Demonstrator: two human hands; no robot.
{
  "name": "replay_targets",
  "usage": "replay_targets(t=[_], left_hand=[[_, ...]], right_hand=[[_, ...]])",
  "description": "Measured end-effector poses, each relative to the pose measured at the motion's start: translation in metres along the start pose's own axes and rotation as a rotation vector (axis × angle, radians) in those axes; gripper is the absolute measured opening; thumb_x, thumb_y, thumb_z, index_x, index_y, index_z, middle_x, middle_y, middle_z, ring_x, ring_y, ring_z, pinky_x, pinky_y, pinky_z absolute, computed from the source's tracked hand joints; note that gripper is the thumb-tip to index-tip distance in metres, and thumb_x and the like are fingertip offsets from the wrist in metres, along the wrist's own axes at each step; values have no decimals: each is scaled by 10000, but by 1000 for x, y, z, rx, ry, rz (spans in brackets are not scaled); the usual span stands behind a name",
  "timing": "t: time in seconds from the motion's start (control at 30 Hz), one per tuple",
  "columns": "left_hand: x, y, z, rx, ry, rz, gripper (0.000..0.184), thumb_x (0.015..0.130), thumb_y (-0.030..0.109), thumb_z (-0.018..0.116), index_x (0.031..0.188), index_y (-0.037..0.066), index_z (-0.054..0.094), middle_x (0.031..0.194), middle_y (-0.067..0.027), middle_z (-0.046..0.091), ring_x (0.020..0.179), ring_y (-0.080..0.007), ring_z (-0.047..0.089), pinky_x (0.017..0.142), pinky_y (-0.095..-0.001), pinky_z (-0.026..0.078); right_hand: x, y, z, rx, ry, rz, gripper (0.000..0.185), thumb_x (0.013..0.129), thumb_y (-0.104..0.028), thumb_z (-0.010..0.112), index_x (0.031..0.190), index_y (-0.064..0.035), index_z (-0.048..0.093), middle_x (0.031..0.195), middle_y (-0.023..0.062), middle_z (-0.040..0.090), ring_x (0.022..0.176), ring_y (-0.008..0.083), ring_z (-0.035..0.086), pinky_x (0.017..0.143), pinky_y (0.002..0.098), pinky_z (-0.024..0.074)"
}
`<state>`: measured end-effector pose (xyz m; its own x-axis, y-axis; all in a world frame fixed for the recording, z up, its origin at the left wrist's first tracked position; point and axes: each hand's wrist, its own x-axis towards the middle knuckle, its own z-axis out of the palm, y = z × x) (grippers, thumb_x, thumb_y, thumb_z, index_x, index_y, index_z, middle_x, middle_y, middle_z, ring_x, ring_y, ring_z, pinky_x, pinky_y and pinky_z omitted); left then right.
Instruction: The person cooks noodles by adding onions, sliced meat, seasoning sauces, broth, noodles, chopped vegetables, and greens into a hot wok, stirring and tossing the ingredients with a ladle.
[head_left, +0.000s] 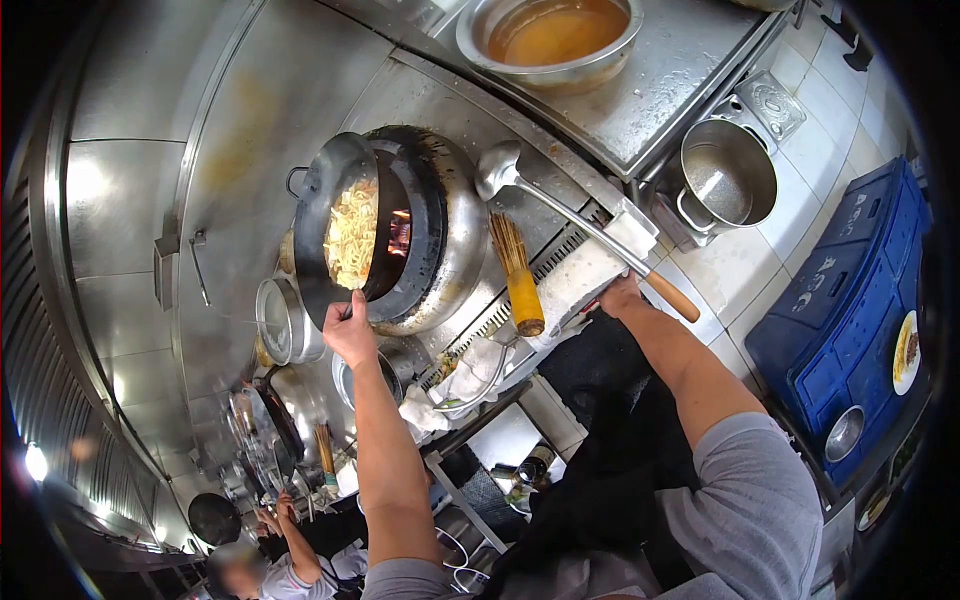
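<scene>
My left hand (350, 332) is closed around the near handle of a dark wok (310, 250). Pale yellow strips of food (352, 232) lie inside the wok, which is tilted up on its side over the burner (425, 215). Orange flames show beside it. At the stove's front edge, my right hand (622, 296) is by a white cloth (590, 290), close to the wooden handle of a long metal ladle (498, 168); its fingers are mostly hidden. The ladle lies across the edge. Next to it is a bamboo wok brush (522, 290) with a yellow-wrapped grip.
A large metal basin (610, 60) of orange-brown liquid stands on the steel counter. To the right are a metal pot (730, 172) and a blue crate (840, 270), with a plate of food (905, 352) on it. Another person (300, 560) works farther down the line.
</scene>
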<state>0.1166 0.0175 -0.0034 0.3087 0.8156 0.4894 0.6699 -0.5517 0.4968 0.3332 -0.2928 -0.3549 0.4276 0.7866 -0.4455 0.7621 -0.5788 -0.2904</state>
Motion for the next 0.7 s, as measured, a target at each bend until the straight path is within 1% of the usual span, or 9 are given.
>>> replay_targets(t=[0.07, 0.13, 0.2, 0.27, 0.37, 0.43, 0.6, 0.67, 0.7], left_hand=[[1, -3, 0, -5, 4, 14, 414, 815, 240, 805, 617, 6, 527, 569, 4, 484, 575, -116, 377, 535, -316, 366], [1, -3, 1, -21, 10, 4, 402, 786, 258, 819, 635, -5, 555, 555, -21, 495, 548, -133, 392, 533, -344, 398], [1, 0, 0, -5, 12, 9, 400, 785, 255, 819, 637, -6, 555, 556, -19, 493, 549, -134, 390, 534, -344, 399], [1, 1, -1, 13, 15, 13, 398, 785, 252, 820, 639, -6, 555, 557, -18, 491, 549, -135, 389, 535, -343, 400], [0, 2, -1, 12, 10, -4, 396, 784, 251, 821, 642, -7, 556, 556, -20, 491, 550, -136, 389, 537, -341, 402], [0, 7, -2, 21, 5, -11, 435, 800, 277, 812, 625, -11, 536, 561, -21, 490, 572, -132, 388, 550, -337, 386], [-1, 4, -1, 24, 5, -3, 427, 798, 276, 810, 623, -7, 541, 557, -19, 480, 567, -131, 384, 544, -336, 382], [-2, 1, 1, 25, 6, -5, 421, 799, 272, 808, 625, -7, 545, 556, -16, 475, 563, -127, 380, 539, -331, 378], [-4, 1, 2, 9, -11, -14, 408, 800, 261, 806, 628, -5, 549, 554, -13, 472, 559, -121, 377, 531, -326, 373]], right_hand=[[5, 0, 1, 100, -39, 52, 453, 969, -307, 396, 1326, -111, 593, 1425, 107, 533, 1337, 273, 480, 1113, 481, 310], [1, 0, -5, 80, -34, 40, 458, 971, -309, 393, 1336, -110, 585, 1431, 109, 527, 1339, 275, 477, 1114, 478, 311], [2, 0, -3, 59, -29, 27, 463, 973, -310, 390, 1347, -109, 576, 1437, 112, 520, 1342, 276, 474, 1115, 475, 312], [6, 2, 8, -39, 19, -5, 476, 975, -321, 380, 1358, -106, 565, 1443, 116, 513, 1345, 281, 470, 1116, 484, 309], [7, 3, 9, 43, 18, 5, 485, 973, -321, 373, 1359, -96, 560, 1446, 119, 509, 1345, 288, 469, 1115, 494, 306], [10, 3, 16, 48, 18, 16, 487, 971, -321, 371, 1356, -92, 562, 1446, 119, 509, 1343, 290, 470, 1118, 497, 302], [7, 3, 9, 47, 9, 14, 479, 959, -306, 386, 1336, -77, 573, 1451, 121, 503, 1343, 282, 470, 1115, 495, 310], [1, 1, 0, 61, -13, -3, 441, 955, -275, 400, 1326, -127, 588, 1417, 119, 531, 1342, 305, 462, 1103, 517, 320], [-6, 3, -7, 59, -12, -5, 441, 955, -275, 400, 1326, -127, 588, 1417, 119, 531, 1342, 305, 462, 1103, 517, 320]])
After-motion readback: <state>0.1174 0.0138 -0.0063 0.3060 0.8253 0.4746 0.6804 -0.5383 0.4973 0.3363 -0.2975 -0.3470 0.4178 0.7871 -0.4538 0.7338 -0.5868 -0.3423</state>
